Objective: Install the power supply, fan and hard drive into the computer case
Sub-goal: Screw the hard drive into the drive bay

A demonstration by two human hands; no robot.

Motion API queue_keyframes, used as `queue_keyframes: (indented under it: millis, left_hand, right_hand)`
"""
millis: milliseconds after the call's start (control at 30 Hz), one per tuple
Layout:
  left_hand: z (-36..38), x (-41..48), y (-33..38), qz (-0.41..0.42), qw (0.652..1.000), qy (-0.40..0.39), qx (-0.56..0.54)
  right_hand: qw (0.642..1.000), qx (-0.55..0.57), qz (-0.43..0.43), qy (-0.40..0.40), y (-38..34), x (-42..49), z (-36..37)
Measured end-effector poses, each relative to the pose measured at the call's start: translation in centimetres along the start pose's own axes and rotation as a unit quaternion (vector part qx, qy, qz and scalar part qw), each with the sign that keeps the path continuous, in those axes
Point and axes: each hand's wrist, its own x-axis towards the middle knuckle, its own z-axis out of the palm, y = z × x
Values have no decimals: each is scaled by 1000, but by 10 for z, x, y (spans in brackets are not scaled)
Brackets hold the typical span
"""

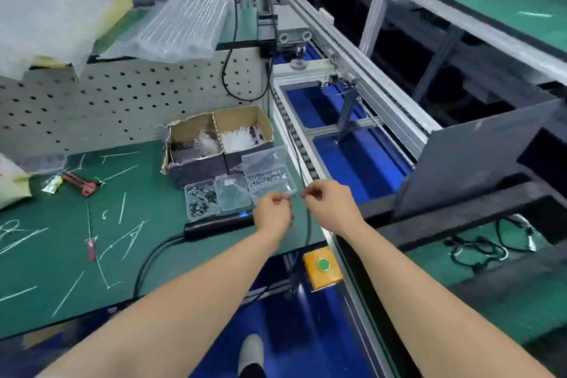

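The dark computer case (478, 156) sits on the conveyor line, to the right of both hands and apart from them. The right hand (329, 202) is the nearer one. The left hand (273, 212) is just beside it, over the edge of the green bench (92, 224). Both have fingers curled in, tips pinched together; I cannot tell whether they grip anything. Clear screw boxes (239, 190) lie just beyond them.

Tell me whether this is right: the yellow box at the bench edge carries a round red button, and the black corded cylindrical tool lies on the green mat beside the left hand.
One thing is wrong: the round button on the yellow box is green, not red, as the head view shows. The black corded cylindrical tool does lie on the green mat beside the left hand.
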Motion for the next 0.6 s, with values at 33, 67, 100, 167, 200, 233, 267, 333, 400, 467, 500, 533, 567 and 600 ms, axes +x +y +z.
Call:
queue_keyframes:
  millis: [33,67,100,167,200,233,267,333,400,467,500,533,567,600]
  left_hand:
    - [-17,18,0,-5,1000,8,12]
    - [-33,37,0,-8,999,14,31]
    - [-47,54,0,-10,998,19,52]
    - [-66,87,1,-14,996,25,82]
    - [-73,103,0,-15,995,26,93]
    - [-78,117,-1,-14,994,24,105]
    - [-81,129,-2,-12,993,20,117]
    - [-84,147,-3,-11,990,12,139]
    - [-83,160,-6,-20,989,9,148]
    - [-80,169,-10,-35,988,-1,149]
    - [-78,171,-12,-41,987,-12,153]
    - [-77,172,-13,-45,986,-23,160]
    - [-76,173,-15,-47,985,-30,165]
    - [-76,174,-16,-48,985,-31,164]
  right_hand:
    - [1000,-2,2,-14,-9,22,16]
    - [1000,-5,4,-24,-17,42,30]
    - [999,-10,5,-31,-24,62,43]
    - [999,-27,11,-44,-34,101,70]
    - [998,-36,18,-46,-37,120,82]
    - [998,-44,27,-48,-38,137,94]
    - [997,-51,38,-49,-38,152,106]
    - [995,-69,56,-49,-34,175,129]
    - [992,-96,69,-43,-30,191,149]
    - [989,-119,79,-26,-27,199,166]
    - [989,-123,84,-18,-26,202,173]
    - [987,-130,90,-7,-27,203,178]
    - [986,-136,96,2,-27,204,182]
    - [985,-137,101,8,-27,205,183]
